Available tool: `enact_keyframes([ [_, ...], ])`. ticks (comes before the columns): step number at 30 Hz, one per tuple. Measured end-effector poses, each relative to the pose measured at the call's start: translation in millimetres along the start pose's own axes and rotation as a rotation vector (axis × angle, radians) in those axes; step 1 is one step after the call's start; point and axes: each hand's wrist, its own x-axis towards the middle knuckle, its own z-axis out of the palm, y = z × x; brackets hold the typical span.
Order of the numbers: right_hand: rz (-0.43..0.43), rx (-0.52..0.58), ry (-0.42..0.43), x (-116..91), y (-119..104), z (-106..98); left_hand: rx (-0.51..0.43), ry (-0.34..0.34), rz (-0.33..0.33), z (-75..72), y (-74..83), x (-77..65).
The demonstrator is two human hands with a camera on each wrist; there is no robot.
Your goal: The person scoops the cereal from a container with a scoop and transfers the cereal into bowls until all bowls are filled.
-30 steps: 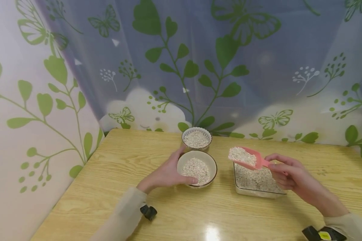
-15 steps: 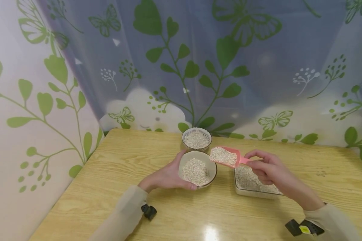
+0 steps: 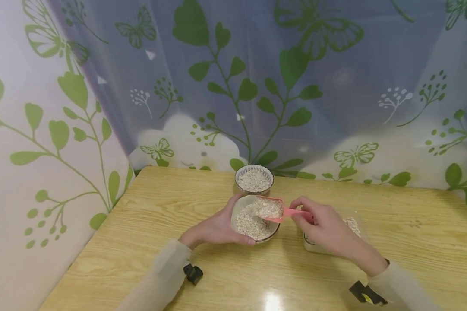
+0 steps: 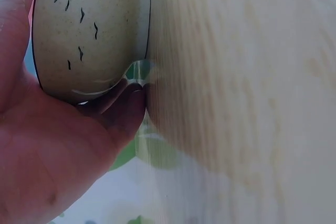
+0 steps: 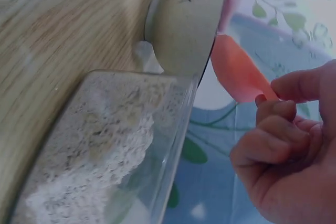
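My left hand (image 3: 222, 224) grips the near cream bowl (image 4: 89, 30) from its left side, thumb along the front rim. Rolled oats (image 3: 247, 222) lie inside this dark-rimmed bowl. Pinched by its handle in my right hand (image 3: 328, 226) is a pink scoop (image 3: 287, 212), tilted over the bowl's right side with oats spilling from its mouth. In the right wrist view, the scoop's underside (image 5: 236, 72) shows beyond the bowl's rim. Part of the rectangular container (image 5: 176, 145) of oats is hidden under my right hand in the head view.
A smaller patterned bowl (image 3: 253, 169) with oats stands just behind the near bowl. The wooden table (image 3: 179, 190) ends at a hanging cloth (image 3: 334, 108) printed with leaves and butterflies. A similar pale cloth (image 3: 55, 181) hangs along the left side.
My right hand has carried the loaded scoop left from above the container to the near bowl and tipped it. My left hand stays on the bowl, nearly still.
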Motion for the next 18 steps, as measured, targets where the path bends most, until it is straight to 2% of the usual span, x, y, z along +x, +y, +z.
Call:
enact_keyframes([
  [4,-0.287,-0.264,0.140,2.7,-2.0,10.1,0.012,0.007,-0.011,0.9,-0.5,-0.1],
  [7,-0.445,-0.404,0.242,4.7,-1.1,14.5,0.009,0.014,-0.007,1.5,0.5,-0.5],
  [13,-0.562,-0.527,0.312,6.9,3.3,19.2,0.011,0.013,-0.008,1.5,-0.3,-0.1],
  [18,-0.594,-0.566,0.293,7.6,1.7,27.4,-0.011,0.012,0.000,1.5,0.1,-0.6],
])
